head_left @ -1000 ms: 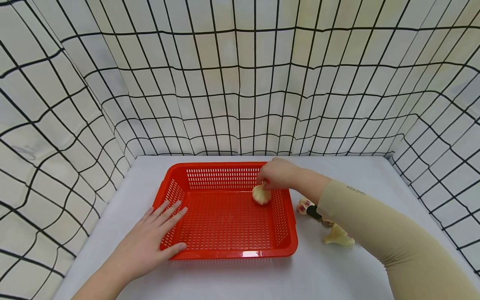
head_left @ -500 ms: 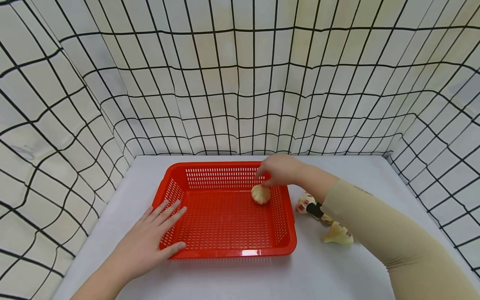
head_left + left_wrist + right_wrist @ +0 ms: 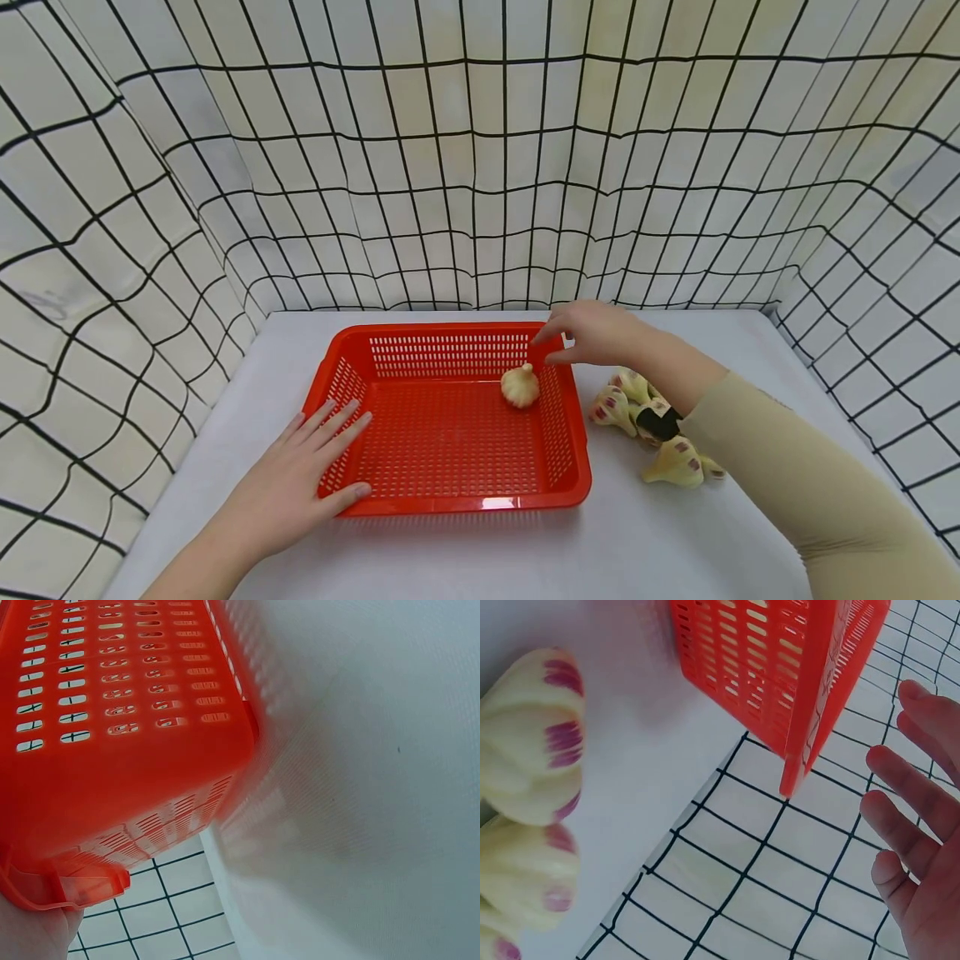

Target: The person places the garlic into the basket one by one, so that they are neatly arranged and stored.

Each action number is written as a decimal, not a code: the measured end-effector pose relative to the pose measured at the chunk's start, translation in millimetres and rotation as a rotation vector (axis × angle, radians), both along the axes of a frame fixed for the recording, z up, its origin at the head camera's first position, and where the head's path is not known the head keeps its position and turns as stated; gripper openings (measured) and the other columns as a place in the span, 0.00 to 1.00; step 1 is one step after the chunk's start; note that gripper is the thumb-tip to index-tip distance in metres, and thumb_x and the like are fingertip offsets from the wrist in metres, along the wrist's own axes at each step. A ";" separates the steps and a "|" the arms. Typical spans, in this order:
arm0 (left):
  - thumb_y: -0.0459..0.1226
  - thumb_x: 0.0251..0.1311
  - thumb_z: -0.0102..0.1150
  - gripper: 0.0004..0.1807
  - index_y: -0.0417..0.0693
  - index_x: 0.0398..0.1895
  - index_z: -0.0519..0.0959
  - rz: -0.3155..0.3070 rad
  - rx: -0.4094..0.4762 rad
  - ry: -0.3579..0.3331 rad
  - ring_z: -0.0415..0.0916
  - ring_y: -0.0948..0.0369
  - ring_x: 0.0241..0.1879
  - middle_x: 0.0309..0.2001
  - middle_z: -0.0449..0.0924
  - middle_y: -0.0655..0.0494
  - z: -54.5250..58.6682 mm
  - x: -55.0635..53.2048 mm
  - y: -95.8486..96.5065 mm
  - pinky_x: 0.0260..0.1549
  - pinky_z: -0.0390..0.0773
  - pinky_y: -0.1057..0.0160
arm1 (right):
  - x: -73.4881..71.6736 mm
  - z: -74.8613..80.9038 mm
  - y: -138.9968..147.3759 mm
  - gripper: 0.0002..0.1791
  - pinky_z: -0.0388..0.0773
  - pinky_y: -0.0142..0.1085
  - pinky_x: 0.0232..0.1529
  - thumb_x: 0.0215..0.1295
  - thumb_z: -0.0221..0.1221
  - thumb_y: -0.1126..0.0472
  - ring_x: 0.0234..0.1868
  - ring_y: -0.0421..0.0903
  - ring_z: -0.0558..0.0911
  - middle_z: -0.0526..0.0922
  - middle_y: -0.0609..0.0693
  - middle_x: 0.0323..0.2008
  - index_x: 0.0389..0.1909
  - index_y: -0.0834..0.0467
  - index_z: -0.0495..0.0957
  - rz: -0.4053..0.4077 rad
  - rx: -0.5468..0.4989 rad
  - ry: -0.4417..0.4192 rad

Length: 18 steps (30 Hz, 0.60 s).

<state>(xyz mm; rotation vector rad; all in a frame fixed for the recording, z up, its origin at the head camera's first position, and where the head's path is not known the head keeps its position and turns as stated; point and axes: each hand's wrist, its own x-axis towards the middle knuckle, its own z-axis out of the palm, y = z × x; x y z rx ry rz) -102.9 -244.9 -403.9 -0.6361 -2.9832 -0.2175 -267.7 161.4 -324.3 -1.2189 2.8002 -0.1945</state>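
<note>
Head view, one garlic bulb (image 3: 520, 387), one basket (image 3: 442, 442)

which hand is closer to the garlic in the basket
Right: the right hand hangs above and right of the garlic; the left hand is at the basket's left rim.

Cream garlic (image 3: 534, 739) (some purple-streaked)

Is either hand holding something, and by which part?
Nothing is held: the right hand is empty; the left hand, fingers straight, rests at the red basket.
</note>
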 end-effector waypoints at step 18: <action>0.65 0.58 0.57 0.46 0.59 0.77 0.59 -0.012 0.022 0.031 0.49 0.44 0.75 0.77 0.54 0.54 -0.2 1.6 0.6 0.73 0.24 0.59 | 39.5 -19.4 74.0 0.16 0.81 0.43 0.45 0.62 0.68 0.49 0.45 0.45 0.81 0.83 0.44 0.48 0.51 0.43 0.86 -0.160 -0.010 -0.084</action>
